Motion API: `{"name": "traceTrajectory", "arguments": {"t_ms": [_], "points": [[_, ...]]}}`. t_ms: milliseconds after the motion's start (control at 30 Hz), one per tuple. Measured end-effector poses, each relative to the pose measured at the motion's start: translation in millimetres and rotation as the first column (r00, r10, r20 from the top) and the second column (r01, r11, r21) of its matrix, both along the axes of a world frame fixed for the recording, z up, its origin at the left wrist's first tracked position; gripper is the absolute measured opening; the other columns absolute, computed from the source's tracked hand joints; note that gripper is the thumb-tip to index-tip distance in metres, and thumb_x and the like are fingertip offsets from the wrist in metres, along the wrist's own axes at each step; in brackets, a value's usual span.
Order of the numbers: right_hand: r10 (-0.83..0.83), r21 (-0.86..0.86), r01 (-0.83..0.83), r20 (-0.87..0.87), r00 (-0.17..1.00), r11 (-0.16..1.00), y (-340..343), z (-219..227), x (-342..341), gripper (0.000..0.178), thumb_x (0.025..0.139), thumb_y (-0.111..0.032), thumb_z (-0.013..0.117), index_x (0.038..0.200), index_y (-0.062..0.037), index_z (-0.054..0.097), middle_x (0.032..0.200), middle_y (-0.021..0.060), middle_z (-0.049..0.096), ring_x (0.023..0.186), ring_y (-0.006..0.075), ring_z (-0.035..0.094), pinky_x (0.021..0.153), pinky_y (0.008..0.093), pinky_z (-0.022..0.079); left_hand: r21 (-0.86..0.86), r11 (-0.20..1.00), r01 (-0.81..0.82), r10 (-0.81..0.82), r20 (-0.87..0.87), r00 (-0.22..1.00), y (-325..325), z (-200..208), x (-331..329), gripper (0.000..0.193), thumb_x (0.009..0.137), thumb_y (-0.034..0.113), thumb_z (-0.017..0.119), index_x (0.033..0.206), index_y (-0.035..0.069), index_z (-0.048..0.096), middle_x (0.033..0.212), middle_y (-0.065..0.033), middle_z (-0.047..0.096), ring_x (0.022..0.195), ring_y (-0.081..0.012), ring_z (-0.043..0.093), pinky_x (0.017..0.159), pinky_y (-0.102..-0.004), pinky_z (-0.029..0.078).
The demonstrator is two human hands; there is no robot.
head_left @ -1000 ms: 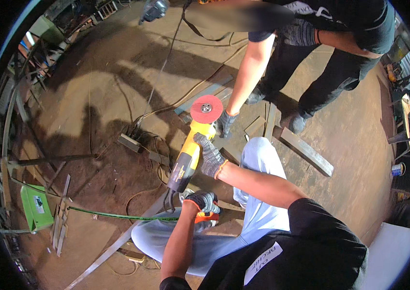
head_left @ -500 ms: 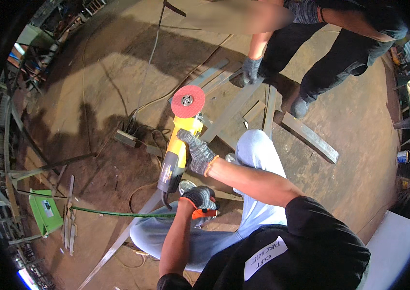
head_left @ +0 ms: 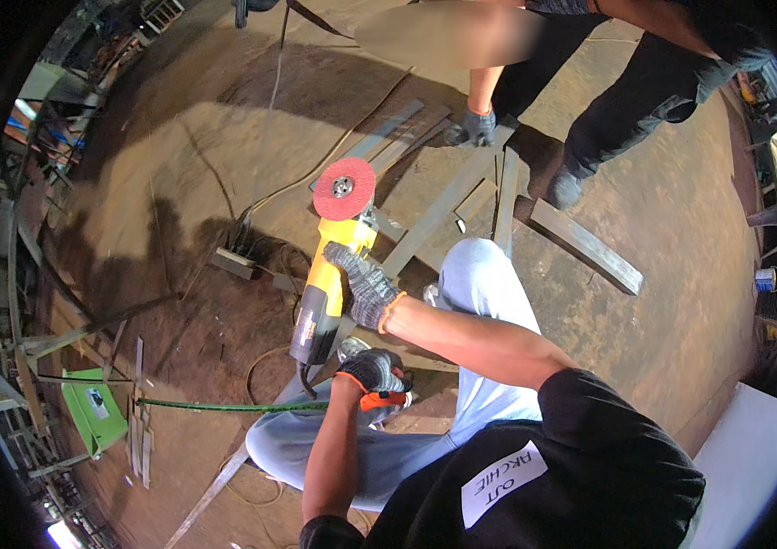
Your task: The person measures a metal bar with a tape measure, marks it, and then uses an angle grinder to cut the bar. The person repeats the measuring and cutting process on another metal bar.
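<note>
Head view, middle of the frame: I see a yellow and black angle grinder (head_left: 317,285) held up, with its round red disc (head_left: 334,199) at the top and a dark cord (head_left: 306,382) coming out of the bottom. The right hand (head_left: 363,288), in a gray glove, is wrapped tight around its side. Just below, the left hand (head_left: 370,370) has its fingers curled. Beside it is what looks like an orange tape measure (head_left: 386,401); I can't tell if the fingers grip it. A long green strip (head_left: 224,406) runs from there to the lower left. Near the top, a co-worker's gloved hand (head_left: 479,127) reaches down to a flat metal bar (head_left: 443,206). At the right, a square metal tube (head_left: 585,245) lies on the floor (head_left: 672,320).
</note>
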State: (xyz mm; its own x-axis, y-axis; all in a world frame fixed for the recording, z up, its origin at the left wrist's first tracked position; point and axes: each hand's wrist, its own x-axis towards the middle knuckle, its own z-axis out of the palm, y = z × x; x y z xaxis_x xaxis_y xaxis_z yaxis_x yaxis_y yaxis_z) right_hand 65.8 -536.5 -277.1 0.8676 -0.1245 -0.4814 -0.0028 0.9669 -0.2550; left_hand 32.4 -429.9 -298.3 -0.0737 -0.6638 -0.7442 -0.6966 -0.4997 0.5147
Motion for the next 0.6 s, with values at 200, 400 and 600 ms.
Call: {"name": "traceTrajectory", "arguments": {"t_ms": [200,400,600], "points": [[-0.007,-0.028,0.006,-0.041,0.999,1.0,-1.9,3.7,-2.0,0.035,0.073,-0.03,0.071,0.099,-0.0146,0.054,0.085,0.0027,0.057,0.075,0.0187,0.057,0.067,0.0379,0.05,-0.057,0.997,-0.042,0.045,0.043,0.998,15.0,-26.5,-3.1,0.04,0.065,0.049,0.064,0.076,0.011,0.066,0.073,-0.0092,0.066,0.071,-0.0257,0.062,0.07,-0.0361,0.047],[-0.052,-0.02,0.051,-0.042,0.998,0.998,1.4,6.8,-0.7,0.031,0.075,-0.027,0.069,0.098,-0.0139,0.054,0.083,0.0025,0.057,0.074,0.0184,0.056,0.067,0.036,0.049,0.023,1.0,-0.006,0.005,0.028,1.0,10.8,-18.4,-2.7,0.041,0.064,0.051,0.063,0.076,0.012,0.067,0.071,-0.0093,0.065,0.068,-0.0251,0.062,0.064,-0.0362,0.047],[-0.11,-0.037,0.109,-0.022,0.994,0.993,1.0,-46.7,20.8,0.031,0.075,-0.023,0.07,0.1,-0.0114,0.057,0.09,0.0045,0.06,0.082,0.019,0.058,0.076,0.0356,0.049,0.047,0.994,-0.103,0.108,-0.132,0.985,21.0,-30.9,-6.3,0.045,0.063,0.049,0.062,0.084,0.01,0.067,0.077,-0.0111,0.066,0.073,-0.0255,0.063,0.068,-0.0354,0.048]]}}
